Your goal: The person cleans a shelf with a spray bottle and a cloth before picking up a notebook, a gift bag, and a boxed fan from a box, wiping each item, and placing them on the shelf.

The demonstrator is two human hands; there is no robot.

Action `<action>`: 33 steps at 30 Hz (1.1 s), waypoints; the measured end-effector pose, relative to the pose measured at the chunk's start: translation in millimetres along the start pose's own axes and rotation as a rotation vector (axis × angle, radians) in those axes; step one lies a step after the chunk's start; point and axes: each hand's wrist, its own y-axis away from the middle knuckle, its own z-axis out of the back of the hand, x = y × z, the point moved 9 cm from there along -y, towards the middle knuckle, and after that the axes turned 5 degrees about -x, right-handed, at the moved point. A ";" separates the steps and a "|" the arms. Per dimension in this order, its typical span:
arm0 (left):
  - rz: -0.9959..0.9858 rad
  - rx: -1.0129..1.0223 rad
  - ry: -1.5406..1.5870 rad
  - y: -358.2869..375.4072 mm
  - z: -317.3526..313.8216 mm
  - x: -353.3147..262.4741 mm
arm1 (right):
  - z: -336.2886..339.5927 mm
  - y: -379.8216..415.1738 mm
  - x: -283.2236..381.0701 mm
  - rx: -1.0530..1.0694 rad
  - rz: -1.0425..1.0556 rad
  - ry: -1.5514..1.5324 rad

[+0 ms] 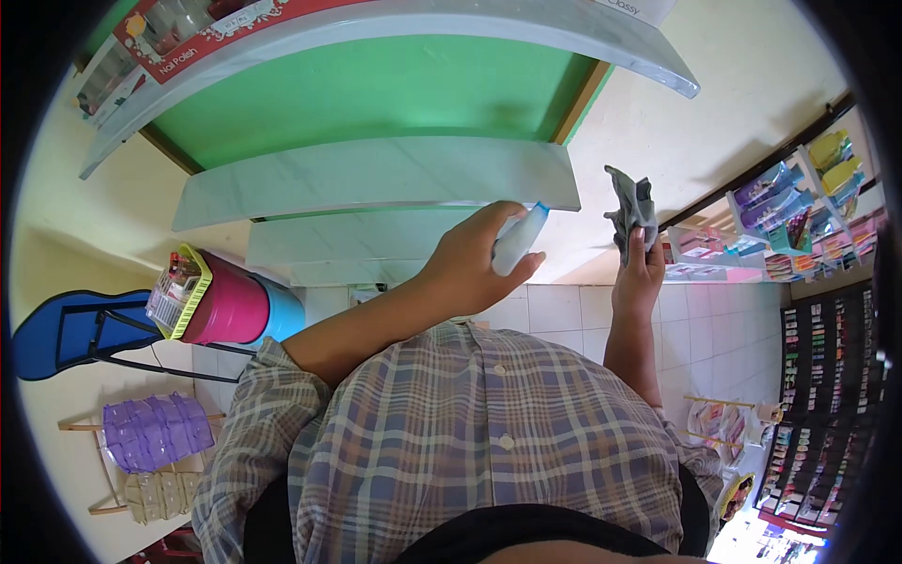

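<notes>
The left hand (470, 268) has its grip curled round a translucent bottle (517, 242), which is tilted so that its blue tip (541, 208) points toward one o'clock. The right hand (639, 273), out at three o'clock, grasps a crumpled grey cloth (631, 211) that stands up above the thumb. Bottle and cloth are well apart.

For good handling, the left grip is best kept firm but light on the bottle's sides, since soft-looking walls may give if squeezed hard, and the blue tip is best aimed away from the body. The cloth probably serves better folded into a flat pad under the fingers, with no loose corner to snag.

Farther out, a marbled shelf (376, 183) lies at eleven o'clock, and the tip overlaps its right end in view; whether they touch I cannot tell. A higher shelf (423, 28) runs across twelve o'clock, with a red nail polish box (193, 42) between ten and eleven; elbows and cloth should stay clear of that. A pink bin (225, 301) stands at nine o'clock.
</notes>
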 end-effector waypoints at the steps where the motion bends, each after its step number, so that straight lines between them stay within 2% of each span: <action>1: -0.023 -0.037 0.002 -2.7 -3.4 -2.8 | -1.5 -0.4 -0.6 0.009 -0.002 0.010; 3: -0.055 -0.065 0.003 -4.1 -6.8 -8.0 | -7.8 5.4 0.6 -0.027 0.013 0.011; 5: 0.095 0.057 -0.088 -8.9 -22.3 5.0 | -9.7 4.8 1.3 -0.065 0.025 0.054; 9: 0.076 0.028 -0.061 1.7 -11.2 16.2 | -22.4 15.1 -2.3 -0.075 -0.014 0.054; 11: 0.042 0.157 0.001 15.9 -4.6 9.1 | -26.2 17.0 2.7 -0.066 0.025 0.066; 13: 0.000 0.138 0.077 35.0 17.2 16.9 | -34.3 21.3 6.8 -0.058 0.063 0.074; 15: -0.045 0.127 0.153 57.7 44.6 31.2 | -61.3 36.2 43.9 0.055 0.519 0.299; 16: -0.039 0.128 0.087 69.7 64.2 45.0 | -78.6 46.3 57.6 0.072 0.684 0.541; 17: -0.019 0.120 0.046 80.5 73.7 56.4 | -81.5 42.6 64.4 0.062 0.683 0.540; 18: -0.026 0.127 0.043 91.8 80.4 61.5 | -95.3 43.4 73.0 0.078 0.791 0.684; 19: 0.084 0.081 0.033 106.2 98.7 78.7 | -116.4 50.3 77.0 0.092 0.901 0.830; 20: 0.201 0.038 0.022 118.1 109.0 92.6 | -121.5 43.1 72.3 0.086 0.831 0.855; 21: 0.199 0.047 0.022 128.7 113.2 95.4 | -125.9 41.2 70.6 0.079 0.826 0.859; 22: 0.328 -0.032 0.083 141.1 123.3 108.7 | -128.7 31.4 54.8 0.100 0.674 1.018; 23: 0.458 -0.111 0.141 165.6 162.3 129.2 | -153.8 45.0 37.0 0.121 0.515 1.169; 24: 0.512 -0.145 0.264 179.4 206.0 150.5 | -202.0 63.0 37.1 0.102 0.530 1.207; 27: 0.568 -0.133 0.272 180.6 209.0 150.5 | -230.5 78.6 38.8 0.057 0.659 1.400; 29: 0.548 -0.087 0.245 176.2 204.6 142.3 | -271.1 109.3 45.0 0.281 0.809 1.170; 30: 0.521 -0.047 0.235 173.4 198.8 138.6 | -283.3 121.5 50.8 0.453 0.798 1.086; 31: 0.517 -0.040 0.238 173.1 197.6 139.9 | -279.7 122.0 54.3 0.446 0.798 1.092; 33: 0.489 0.057 0.143 180.1 189.9 145.6 | -275.1 127.4 51.3 0.604 0.762 1.010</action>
